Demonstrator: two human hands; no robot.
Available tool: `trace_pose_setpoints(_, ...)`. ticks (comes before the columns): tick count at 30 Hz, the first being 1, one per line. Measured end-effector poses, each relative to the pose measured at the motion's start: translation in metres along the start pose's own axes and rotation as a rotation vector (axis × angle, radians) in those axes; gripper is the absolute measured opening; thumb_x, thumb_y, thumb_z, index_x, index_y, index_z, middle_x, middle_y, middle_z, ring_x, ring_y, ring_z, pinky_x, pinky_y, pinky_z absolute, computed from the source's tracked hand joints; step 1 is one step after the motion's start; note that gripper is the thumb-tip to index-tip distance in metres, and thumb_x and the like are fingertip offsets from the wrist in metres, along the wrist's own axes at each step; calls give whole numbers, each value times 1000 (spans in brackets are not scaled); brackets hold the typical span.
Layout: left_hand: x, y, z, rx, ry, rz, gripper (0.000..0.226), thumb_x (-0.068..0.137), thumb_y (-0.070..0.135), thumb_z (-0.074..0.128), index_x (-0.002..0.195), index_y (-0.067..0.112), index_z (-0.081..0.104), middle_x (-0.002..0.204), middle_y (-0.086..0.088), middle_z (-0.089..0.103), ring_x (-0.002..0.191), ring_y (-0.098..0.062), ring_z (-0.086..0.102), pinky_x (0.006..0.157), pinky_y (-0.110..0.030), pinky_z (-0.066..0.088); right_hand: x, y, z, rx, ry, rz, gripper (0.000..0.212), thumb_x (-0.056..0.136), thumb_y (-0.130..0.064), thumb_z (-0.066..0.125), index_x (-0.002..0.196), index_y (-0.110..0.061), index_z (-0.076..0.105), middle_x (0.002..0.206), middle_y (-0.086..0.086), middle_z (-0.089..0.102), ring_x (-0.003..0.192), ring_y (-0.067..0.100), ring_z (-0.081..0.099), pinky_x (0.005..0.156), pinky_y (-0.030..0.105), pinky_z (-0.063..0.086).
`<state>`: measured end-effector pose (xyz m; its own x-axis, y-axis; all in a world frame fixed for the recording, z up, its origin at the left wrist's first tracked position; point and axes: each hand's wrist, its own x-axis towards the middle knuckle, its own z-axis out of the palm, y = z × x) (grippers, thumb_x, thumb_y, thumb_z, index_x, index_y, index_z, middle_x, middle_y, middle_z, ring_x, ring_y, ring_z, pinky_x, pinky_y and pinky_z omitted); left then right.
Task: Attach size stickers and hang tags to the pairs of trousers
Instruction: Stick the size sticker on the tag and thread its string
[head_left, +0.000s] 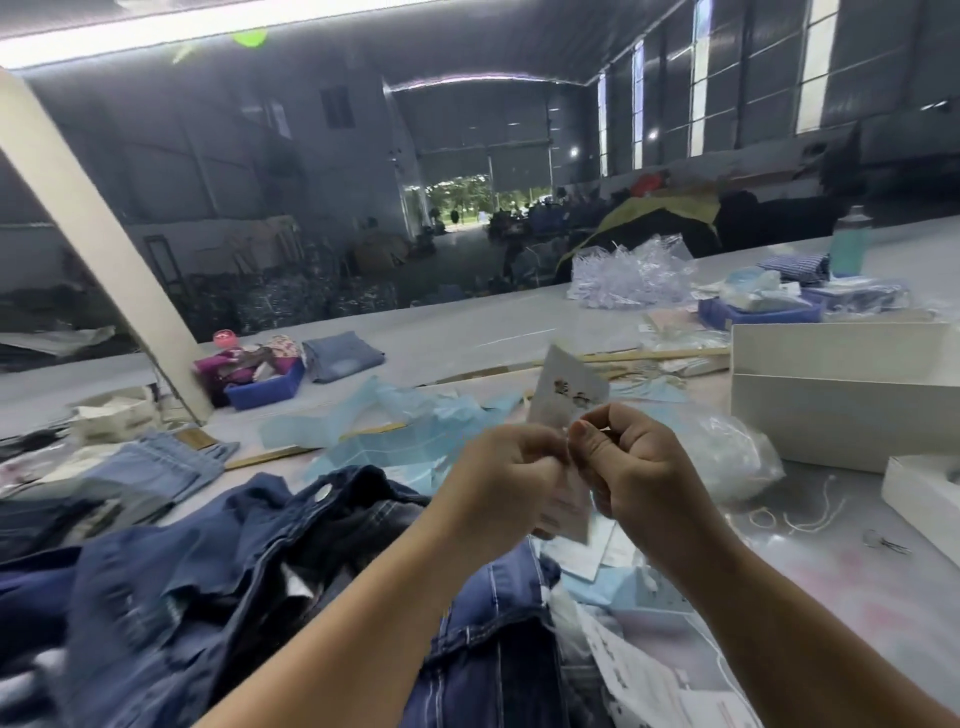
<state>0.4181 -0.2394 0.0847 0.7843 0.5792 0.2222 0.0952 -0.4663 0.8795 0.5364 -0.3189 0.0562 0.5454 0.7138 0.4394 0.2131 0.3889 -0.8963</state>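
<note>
Dark blue denim trousers (249, 561) lie bunched on the table in front of me, waistband button up. Above them my left hand (509, 493) and my right hand (639, 467) meet, fingers curled. Between them they pinch a white hang tag (566, 387) that sticks up behind the fingers, with more card (569, 514) showing below the hands. Whether a string runs through the tag is hidden by my fingers. Loose white strings (800, 514) lie on the table to the right.
White cardboard boxes (841, 415) stand at the right, with a clear plastic bag (737, 457) before them. Light blue backing sheets (395, 431) and paper tags (649, 670) litter the table. A light denim pile (150, 462) sits left; blue bins (265, 389) and folded jeans (340, 356) behind.
</note>
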Motion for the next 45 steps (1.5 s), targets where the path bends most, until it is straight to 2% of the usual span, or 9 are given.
trace_pose_setpoints(8,9,-4,19,169,6,32,27,92,13,64,69,25,71,67,4,71,58,-9,63,55,-26,52,-12,1,-20,103,-45,110,21,99,-3,48,80,-2,57,43,-9,50,36,-1,43,38,9,34)
trace_pose_setpoints(11,23,-9,22,223,40,-13,25,92,18,64,69,26,70,76,7,71,57,-2,62,47,-12,45,-5,16,-40,-37,-15,183,16,97,-6,54,82,-4,59,47,-3,45,38,4,34,37,15,31)
trace_pose_setpoints(15,39,-19,34,549,-28,-13,17,94,19,57,92,13,73,111,-6,72,76,-17,66,51,-21,50,6,45,-63,-165,-89,333,13,93,-10,62,90,3,62,49,-1,51,39,4,39,39,16,33)
trace_pose_setpoints(19,66,-28,33,738,74,-15,19,95,18,50,87,10,65,106,-12,70,71,-22,58,47,-22,35,13,77,-86,-517,-160,349,8,89,-14,68,81,-12,66,57,-1,62,46,3,51,49,17,41)
trace_pose_setpoints(25,95,-39,38,729,50,-7,18,97,19,49,88,12,63,127,-12,64,85,-28,64,59,-29,54,25,120,-123,-762,14,479,18,92,-17,61,77,-11,68,69,3,66,57,11,55,56,27,42)
trace_pose_setpoints(28,100,-47,44,589,39,-58,18,96,17,52,89,10,67,119,-8,68,78,-19,64,59,-25,55,32,121,-127,-976,167,328,31,91,-19,57,63,-8,64,71,6,61,69,20,55,63,32,43)
trace_pose_setpoints(31,99,-45,41,427,52,-104,17,96,19,55,87,17,69,112,-3,69,77,-13,63,50,-16,48,34,107,-115,-685,189,305,44,97,-26,55,57,-8,59,56,0,58,55,14,51,56,30,39)
trace_pose_setpoints(36,79,-28,30,351,66,-42,15,95,19,58,86,18,70,115,-5,69,86,-22,65,47,-12,44,30,62,-62,65,-116,563,54,99,-47,41,81,-4,70,74,13,70,60,19,60,55,27,44)
trace_pose_setpoints(45,-2,-6,-38,488,256,83,11,92,21,62,87,15,71,107,2,69,84,-16,64,59,-12,54,13,-3,28,189,-194,571,22,91,-11,63,71,-4,67,53,6,52,44,12,37,41,20,31)
